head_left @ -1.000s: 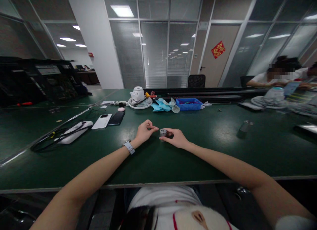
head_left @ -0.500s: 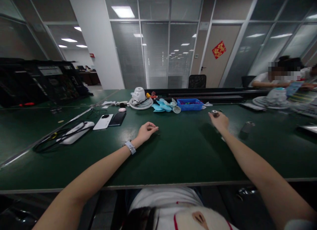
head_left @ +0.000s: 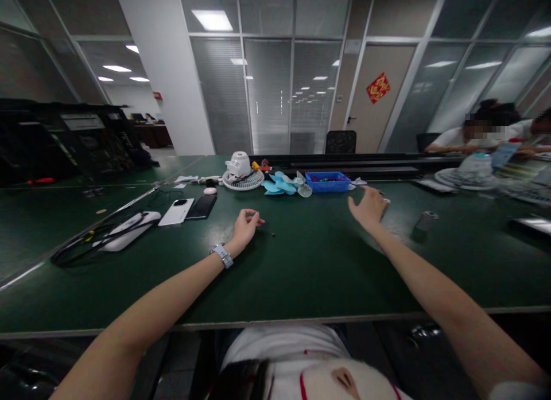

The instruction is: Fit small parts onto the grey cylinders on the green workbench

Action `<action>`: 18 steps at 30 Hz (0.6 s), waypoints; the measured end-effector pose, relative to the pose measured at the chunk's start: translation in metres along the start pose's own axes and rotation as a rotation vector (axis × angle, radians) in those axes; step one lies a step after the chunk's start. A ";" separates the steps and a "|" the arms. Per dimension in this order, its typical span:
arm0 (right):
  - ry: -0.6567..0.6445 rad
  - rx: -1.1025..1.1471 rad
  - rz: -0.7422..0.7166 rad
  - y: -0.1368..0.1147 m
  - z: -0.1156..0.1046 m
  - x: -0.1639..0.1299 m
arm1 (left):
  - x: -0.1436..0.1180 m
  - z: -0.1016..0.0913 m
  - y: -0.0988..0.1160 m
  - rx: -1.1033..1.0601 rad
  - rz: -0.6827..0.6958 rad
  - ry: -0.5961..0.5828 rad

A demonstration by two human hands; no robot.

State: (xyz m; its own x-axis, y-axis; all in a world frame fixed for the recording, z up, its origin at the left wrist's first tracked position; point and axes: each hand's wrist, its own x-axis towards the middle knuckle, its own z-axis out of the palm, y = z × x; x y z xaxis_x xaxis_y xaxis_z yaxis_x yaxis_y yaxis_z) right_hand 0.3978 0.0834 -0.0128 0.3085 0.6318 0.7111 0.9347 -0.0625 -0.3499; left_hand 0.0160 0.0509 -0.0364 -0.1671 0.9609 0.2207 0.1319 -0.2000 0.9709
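My left hand (head_left: 246, 228) is just above the green tabletop, thumb and fingertips pinched together. Whatever may be between them is too small to make out. A tiny dark piece (head_left: 273, 235) lies on the table just right of those fingertips. Farther right, my right hand (head_left: 368, 208) has its thumb held away from its stretched fingers, with nothing visible in its grasp. Something small and pale (head_left: 387, 201) shows at the far side of that hand, mostly hidden. A grey metal cylinder (head_left: 426, 220) stands to the right of it.
Along the back are a white fan part (head_left: 239, 169), light-blue fan blades (head_left: 279, 183) and a blue tray (head_left: 328, 183) of small parts. Two phones (head_left: 176, 212) and a white device with a black cable (head_left: 129, 232) lie left. Co-workers (head_left: 465, 136) sit at the far right.
My right hand has let go of the small metal part it held, and its fingers have spread. The left hand has drawn slightly left, away from the tiny dark piece.
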 end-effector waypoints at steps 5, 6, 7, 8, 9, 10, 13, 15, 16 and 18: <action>-0.636 0.384 -0.707 -0.103 -0.008 -0.067 | -0.003 0.000 0.006 0.009 0.015 0.011; -0.718 0.436 -0.802 -0.117 -0.011 -0.081 | -0.004 0.001 0.007 0.004 0.019 0.007; -0.780 0.476 -0.869 -0.128 -0.013 -0.092 | -0.005 0.001 0.008 0.001 0.021 0.004; -0.825 0.504 -0.910 -0.136 -0.016 -0.101 | -0.005 0.001 0.008 -0.001 0.022 0.003; -0.854 0.521 -0.930 -0.141 -0.018 -0.107 | -0.006 0.001 0.008 -0.001 0.021 0.001; -0.866 0.529 -0.939 -0.145 -0.020 -0.110 | -0.006 0.001 0.008 0.002 0.021 -0.004; -0.833 0.543 -0.945 -0.146 -0.023 -0.109 | -0.005 0.001 0.006 0.016 0.027 -0.028; -0.775 0.551 -0.913 -0.145 -0.025 -0.106 | -0.004 0.001 0.004 0.022 0.036 -0.038; -0.749 0.552 -0.886 -0.145 -0.026 -0.104 | -0.004 0.001 0.004 0.025 0.040 -0.043; -0.714 0.545 -0.828 -0.143 -0.026 -0.103 | -0.003 0.000 0.003 0.033 0.039 -0.050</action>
State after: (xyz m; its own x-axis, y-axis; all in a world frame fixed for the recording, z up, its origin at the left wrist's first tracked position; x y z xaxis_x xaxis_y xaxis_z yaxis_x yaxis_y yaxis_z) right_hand 0.2371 0.0076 -0.0204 -0.6714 0.6200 0.4059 0.5535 0.7838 -0.2816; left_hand 0.0173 0.0471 -0.0338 -0.1118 0.9611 0.2525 0.1698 -0.2319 0.9578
